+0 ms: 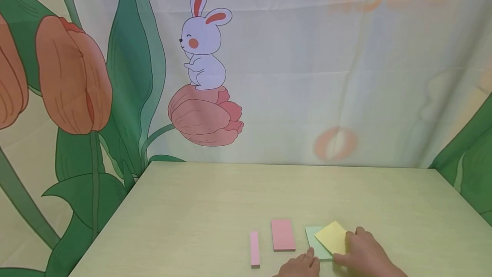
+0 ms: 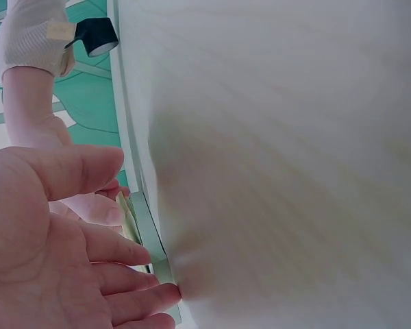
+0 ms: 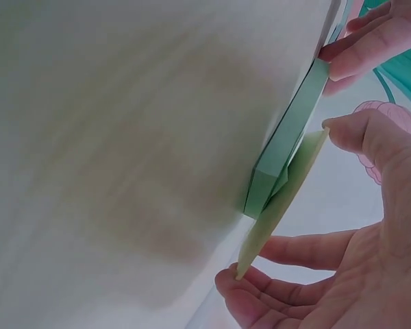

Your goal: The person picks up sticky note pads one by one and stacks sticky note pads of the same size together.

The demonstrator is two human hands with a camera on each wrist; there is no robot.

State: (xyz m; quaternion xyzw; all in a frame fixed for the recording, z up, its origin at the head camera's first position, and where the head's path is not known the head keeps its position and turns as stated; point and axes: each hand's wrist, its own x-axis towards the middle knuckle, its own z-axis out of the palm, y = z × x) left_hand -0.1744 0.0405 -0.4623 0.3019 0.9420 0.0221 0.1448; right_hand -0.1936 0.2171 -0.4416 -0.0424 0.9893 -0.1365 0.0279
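A square green sticky note pad point(image 1: 318, 251) lies on the table towards the near right. Over it, turned at an angle, is a thin yellow sticky note point(image 1: 332, 236). My right hand point(image 1: 363, 251) pinches the yellow note by its edges, thumb on one side and fingers on the other. In the right wrist view the yellow note point(image 3: 285, 205) tilts against the face of the green pad point(image 3: 289, 130). My left hand point(image 1: 301, 266) touches the green pad's near left corner; in the left wrist view its fingers point(image 2: 127, 279) are nearly straight.
Left of the green pad lies a pink rectangular pad point(image 1: 283, 235). Further left is a narrow pink strip pad point(image 1: 254, 249). Behind the pale table point(image 1: 215, 195) hangs a curtain point(image 1: 276, 54) printed with a rabbit and tulips.
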